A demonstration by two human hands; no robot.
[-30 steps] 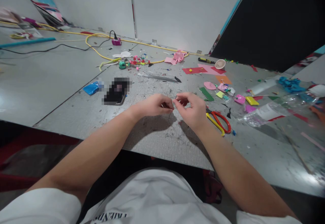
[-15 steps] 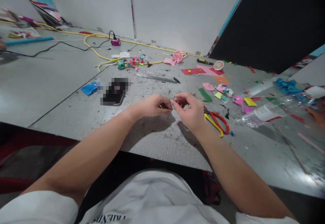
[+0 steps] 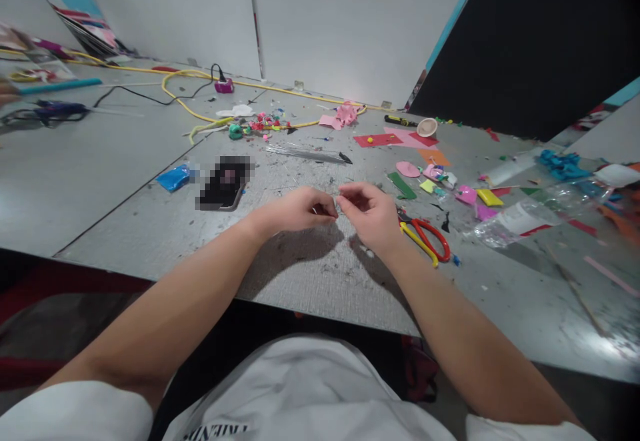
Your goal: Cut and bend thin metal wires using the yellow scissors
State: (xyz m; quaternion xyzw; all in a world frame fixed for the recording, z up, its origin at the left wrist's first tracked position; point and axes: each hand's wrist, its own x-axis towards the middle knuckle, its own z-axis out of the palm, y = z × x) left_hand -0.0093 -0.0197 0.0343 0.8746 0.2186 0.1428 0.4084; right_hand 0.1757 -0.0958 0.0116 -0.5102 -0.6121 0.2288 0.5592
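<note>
My left hand (image 3: 307,208) is closed in a pinch above the grey table (image 3: 300,277), its fingertips close to those of my right hand (image 3: 369,213). That right hand is also pinched, thumb against fingers. Whatever sits between the fingertips is too small to make out. Beside my right wrist lie pliers (image 3: 426,239) with one red and one yellow handle, their jaws partly hidden by the hand. Beyond my hands is a bundle of thin wires (image 3: 305,153) with a black tip. A phone (image 3: 223,184) lies left of my left hand.
A blue packet (image 3: 174,178) lies left of the phone. To the right are clay packets (image 3: 489,197), a clear plastic bottle (image 3: 520,221) and coloured paper scraps. A yellow cable (image 3: 295,89) runs along the back wall. At far left a person's hand (image 3: 7,92) is near a blue stick (image 3: 60,86).
My hands stay nearly in place, fingertips close together. At far left, a dark blue tool with a cord has come into view on the table. The view has shifted slightly.
</note>
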